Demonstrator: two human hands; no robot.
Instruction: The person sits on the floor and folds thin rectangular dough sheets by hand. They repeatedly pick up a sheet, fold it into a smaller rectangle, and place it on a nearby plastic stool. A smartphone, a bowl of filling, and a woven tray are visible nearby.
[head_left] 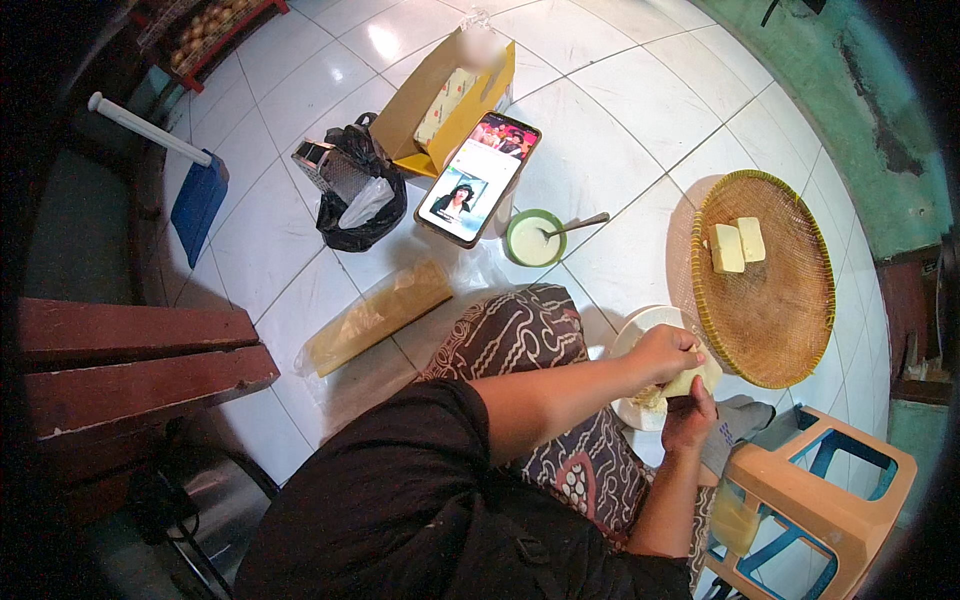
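My left hand (660, 356) and my right hand (690, 416) meet over a white plate (640, 322). Between them is a pale yellow, soft-looking piece (697, 378), perhaps a thin sheet of dough. The right thumb presses on it from the near side, and the left fingers are closed at its far edge. Under the hands, the plate carries a crumbly yellowish heap (650, 398), partly hidden by them. To the right lies a round woven tray (765, 320) with two pale yellow blocks (728, 249) side by side.
A green bowl (522, 240) of white liquid holds a spoon (580, 224). Beyond are a lit phone (480, 180), a yellow carton (415, 110) and a black plastic bag (360, 230) with a metal grater (335, 172). A long plastic-wrapped pack (380, 315) lies left; an orange stool (800, 480) stands right.
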